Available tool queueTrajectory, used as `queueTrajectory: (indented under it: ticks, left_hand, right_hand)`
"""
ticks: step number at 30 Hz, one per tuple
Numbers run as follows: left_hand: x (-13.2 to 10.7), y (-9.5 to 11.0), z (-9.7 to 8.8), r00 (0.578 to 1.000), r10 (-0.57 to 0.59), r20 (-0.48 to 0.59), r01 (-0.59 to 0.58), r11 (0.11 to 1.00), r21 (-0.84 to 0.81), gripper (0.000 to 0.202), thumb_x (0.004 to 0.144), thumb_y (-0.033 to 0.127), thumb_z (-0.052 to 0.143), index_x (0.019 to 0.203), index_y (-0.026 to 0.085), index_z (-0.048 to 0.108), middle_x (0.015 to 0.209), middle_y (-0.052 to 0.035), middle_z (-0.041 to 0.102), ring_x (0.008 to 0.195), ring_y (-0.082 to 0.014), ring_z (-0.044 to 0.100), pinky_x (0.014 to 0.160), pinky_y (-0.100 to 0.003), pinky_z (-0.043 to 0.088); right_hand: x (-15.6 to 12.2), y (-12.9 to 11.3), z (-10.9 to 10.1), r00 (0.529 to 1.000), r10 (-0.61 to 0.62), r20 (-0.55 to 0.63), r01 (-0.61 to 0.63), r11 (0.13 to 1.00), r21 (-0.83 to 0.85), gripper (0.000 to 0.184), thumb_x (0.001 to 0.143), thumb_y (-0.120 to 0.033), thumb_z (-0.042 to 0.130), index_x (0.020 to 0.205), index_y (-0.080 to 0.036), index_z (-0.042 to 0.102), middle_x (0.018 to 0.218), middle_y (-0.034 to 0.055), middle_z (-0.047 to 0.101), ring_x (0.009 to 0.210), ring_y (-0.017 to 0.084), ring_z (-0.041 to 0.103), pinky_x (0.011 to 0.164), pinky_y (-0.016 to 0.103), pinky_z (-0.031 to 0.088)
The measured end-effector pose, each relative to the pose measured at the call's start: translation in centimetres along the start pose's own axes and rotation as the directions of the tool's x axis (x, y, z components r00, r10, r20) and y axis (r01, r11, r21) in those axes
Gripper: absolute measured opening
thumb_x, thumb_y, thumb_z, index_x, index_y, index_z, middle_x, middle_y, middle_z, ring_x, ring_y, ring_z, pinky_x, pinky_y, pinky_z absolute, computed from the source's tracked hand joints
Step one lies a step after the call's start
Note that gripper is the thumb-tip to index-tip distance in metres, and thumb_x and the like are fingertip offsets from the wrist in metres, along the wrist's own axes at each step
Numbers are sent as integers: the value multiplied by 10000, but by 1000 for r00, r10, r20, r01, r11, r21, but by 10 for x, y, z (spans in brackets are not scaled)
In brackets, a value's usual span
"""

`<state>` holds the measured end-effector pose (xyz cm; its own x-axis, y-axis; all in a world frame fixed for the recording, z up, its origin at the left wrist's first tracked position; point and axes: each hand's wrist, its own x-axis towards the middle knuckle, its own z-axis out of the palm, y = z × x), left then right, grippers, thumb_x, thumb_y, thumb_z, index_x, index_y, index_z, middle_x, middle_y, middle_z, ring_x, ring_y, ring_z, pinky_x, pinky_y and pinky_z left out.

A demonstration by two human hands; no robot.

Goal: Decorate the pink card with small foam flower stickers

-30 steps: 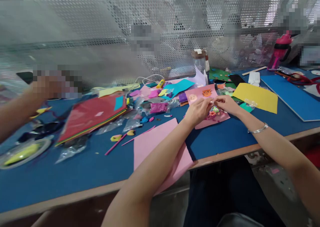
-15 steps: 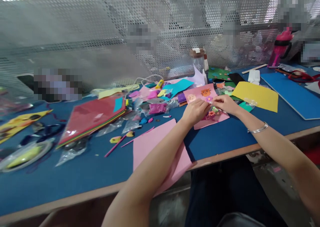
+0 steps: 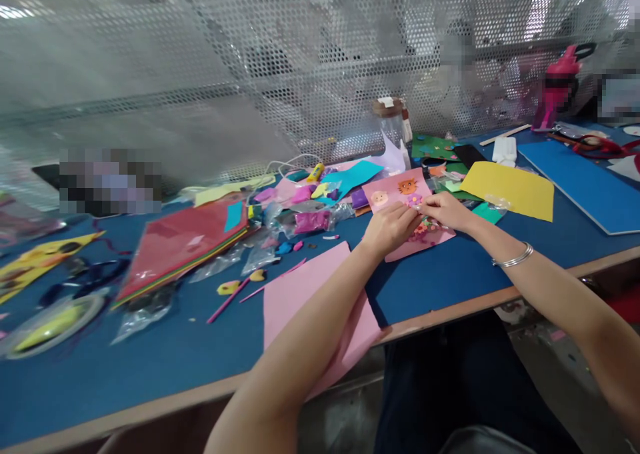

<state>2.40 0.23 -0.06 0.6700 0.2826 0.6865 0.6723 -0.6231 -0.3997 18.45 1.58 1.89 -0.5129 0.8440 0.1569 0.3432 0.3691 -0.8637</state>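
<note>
Left hand point(image 3: 389, 228), right hand point(image 3: 444, 209): fingertips pinching one small clear plastic packet point(image 3: 425, 209) | one decorated pink foam card point(image 3: 406, 194) beneath | one plain pink foam sheet point(image 3: 300, 287) near.

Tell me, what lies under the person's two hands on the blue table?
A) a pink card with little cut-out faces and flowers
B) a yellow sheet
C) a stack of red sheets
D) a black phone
A: the left hand and right hand meet over the pink card, which shows an orange cat face.

Blue tabletop point(image 3: 450, 277); pink card point(image 3: 407, 211) with an orange cat face; yellow sheet point(image 3: 515, 189); red sheet stack point(image 3: 185, 237); silver bangle point(image 3: 513, 261).
</note>
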Motion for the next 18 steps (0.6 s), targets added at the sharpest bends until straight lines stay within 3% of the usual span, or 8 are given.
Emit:
queueTrajectory:
  ticks: [4, 10, 18]
  left_hand:
    - [0, 2, 0, 999, -22, 32, 21, 1000, 6, 275, 881, 225, 337, 655, 150, 474, 536, -18, 510, 516, -122, 477, 471, -230, 328]
    - [0, 3, 2, 998, -49, 33, 48, 999, 15, 288, 881, 181, 272, 658, 151, 452, 530, -27, 510, 497, -127, 470, 453, -244, 316]
    - [-1, 2, 3, 997, -76, 33, 75, 997, 30, 271, 884, 195, 282, 693, 142, 468, 541, -31, 530, 510, -130, 484, 455, -244, 309]
  right_hand:
    - [0, -1, 0, 1000, 0, -13, 0, 1000, 29, 310, 792, -187, 457, 486, -152, 424, 404, -41, 410, 378, 47, 358, 410, 209, 268]
    - [2, 2, 2, 999, 39, 18, -42, 980, 193, 311, 826, -292, 445, 557, -145, 497, 382, -44, 409, 344, 61, 385, 375, 203, 294]
    - [4, 2, 4, 997, 74, 13, -75, 969, 235, 318, 842, -266, 439, 547, -151, 459, 392, -53, 373, 347, 59, 379, 386, 205, 316]
